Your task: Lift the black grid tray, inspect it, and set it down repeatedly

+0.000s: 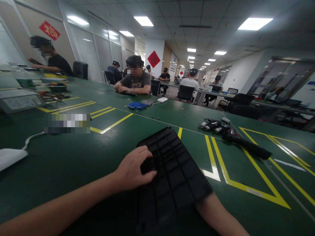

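A black compartment tray [172, 164], divided into a grid of square cells, is held tilted above the green table in front of me. My left hand [134, 167] is at its left side, thumb and fingers closed around a dark piece [147, 165] whose kind I cannot make out against the black tray. From the lower right my right forearm [216, 213] reaches behind the tray. My right hand supports the tray from underneath, and its fingers are hidden. The tray's near end is dark and slightly blurred.
Yellow tape outlines [209, 157] mark the green table [93, 164]. Dark tools with cables [216, 126] and a long black object [256, 149] lie right. A blue glove [136, 105] lies farther off. A grey box [21, 100] and white device [12, 157] stand left. A person [135, 78] sits opposite.
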`<action>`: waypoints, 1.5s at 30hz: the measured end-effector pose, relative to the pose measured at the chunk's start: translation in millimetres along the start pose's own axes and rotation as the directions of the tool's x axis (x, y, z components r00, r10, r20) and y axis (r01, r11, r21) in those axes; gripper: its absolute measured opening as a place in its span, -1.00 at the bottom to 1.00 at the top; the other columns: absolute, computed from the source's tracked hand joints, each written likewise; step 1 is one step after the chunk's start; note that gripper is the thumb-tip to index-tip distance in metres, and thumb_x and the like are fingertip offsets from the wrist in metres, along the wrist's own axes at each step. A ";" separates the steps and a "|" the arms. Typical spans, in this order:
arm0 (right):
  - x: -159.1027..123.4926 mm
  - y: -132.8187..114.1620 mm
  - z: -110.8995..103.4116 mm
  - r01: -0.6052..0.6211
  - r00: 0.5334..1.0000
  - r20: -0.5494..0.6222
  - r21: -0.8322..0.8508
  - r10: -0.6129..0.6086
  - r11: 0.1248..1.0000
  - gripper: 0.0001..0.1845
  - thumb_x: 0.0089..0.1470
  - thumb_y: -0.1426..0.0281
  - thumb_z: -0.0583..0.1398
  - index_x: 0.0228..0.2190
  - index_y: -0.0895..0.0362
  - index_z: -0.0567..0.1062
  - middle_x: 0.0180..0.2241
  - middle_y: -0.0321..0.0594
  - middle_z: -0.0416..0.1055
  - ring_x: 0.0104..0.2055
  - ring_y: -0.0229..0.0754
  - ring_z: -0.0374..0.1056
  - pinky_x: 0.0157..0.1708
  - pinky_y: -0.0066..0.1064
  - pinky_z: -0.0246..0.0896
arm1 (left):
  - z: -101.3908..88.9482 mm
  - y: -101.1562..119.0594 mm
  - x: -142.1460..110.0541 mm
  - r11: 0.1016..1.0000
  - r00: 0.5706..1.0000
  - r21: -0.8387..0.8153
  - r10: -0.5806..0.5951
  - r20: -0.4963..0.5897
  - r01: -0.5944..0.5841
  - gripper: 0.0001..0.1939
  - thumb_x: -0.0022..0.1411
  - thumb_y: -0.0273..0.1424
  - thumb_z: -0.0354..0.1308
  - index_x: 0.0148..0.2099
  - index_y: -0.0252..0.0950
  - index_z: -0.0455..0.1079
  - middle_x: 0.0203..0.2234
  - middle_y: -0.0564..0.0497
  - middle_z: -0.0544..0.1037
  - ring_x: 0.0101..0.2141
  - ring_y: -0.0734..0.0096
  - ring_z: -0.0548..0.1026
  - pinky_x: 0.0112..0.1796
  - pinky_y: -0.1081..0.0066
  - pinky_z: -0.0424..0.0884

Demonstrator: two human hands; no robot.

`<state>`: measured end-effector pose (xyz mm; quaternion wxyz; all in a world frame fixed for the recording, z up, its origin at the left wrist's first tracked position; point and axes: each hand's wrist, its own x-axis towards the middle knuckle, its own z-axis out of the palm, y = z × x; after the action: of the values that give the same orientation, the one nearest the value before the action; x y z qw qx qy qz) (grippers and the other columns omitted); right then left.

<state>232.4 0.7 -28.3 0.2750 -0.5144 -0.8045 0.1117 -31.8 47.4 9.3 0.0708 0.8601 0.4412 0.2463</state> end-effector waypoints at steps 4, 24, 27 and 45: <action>2.8 28.2 -11.8 -0.256 0.966 0.009 -0.112 0.258 0.960 -0.47 0.11 0.29 -0.03 0.13 0.07 0.15 -0.04 -0.02 0.29 0.03 0.11 0.14 -0.04 0.10 0.16 | -28.3 -55.9 16.1 0.909 0.961 0.309 -0.264 -0.086 0.278 -0.65 0.07 -0.14 0.02 -0.28 -0.34 0.30 -0.34 -0.14 0.40 -0.29 0.14 0.40 -0.28 0.26 0.30; 1.5 -0.6 -7.8 -0.220 0.975 -0.103 -0.407 0.195 0.886 -0.31 0.10 0.05 -0.08 0.17 0.16 0.07 0.25 -0.15 -0.08 0.30 0.07 -0.35 0.19 0.08 -0.20 | -8.2 -43.8 5.4 0.978 0.988 0.150 -0.140 -0.058 0.147 -0.49 0.14 -0.64 -0.25 0.10 -0.40 0.25 -0.14 -0.13 0.47 -0.15 0.33 0.43 -0.12 0.31 0.37; -2.7 -34.8 6.4 -0.053 0.982 0.155 -0.305 0.105 0.951 -0.35 0.13 0.08 -0.11 0.20 0.05 -0.04 0.28 -0.31 -0.19 0.30 0.04 -0.35 0.20 0.09 -0.23 | 20.8 -10.5 -5.9 0.996 0.985 -0.015 0.094 0.148 -0.093 -0.38 0.05 -0.71 -0.20 0.17 -0.33 0.18 0.08 -0.10 0.34 0.08 0.32 0.28 0.06 0.21 0.22; 4.3 43.9 -10.8 -0.282 0.947 0.015 -0.433 0.320 0.856 -0.40 0.13 0.12 -0.10 0.11 0.17 0.20 0.12 -0.11 0.21 0.20 0.07 0.00 0.14 0.00 -0.02 | 1.3 64.9 -32.2 0.834 0.693 -0.300 0.551 0.465 -0.462 -0.62 0.27 -0.41 -0.05 0.12 -0.36 0.25 0.11 -0.09 0.31 0.15 0.31 0.19 0.17 0.35 0.05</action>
<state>270.8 23.0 -38.3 0.1003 -0.6759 -0.7301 -0.0025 0.1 -16.9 18.5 0.1883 0.9729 0.1273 0.0415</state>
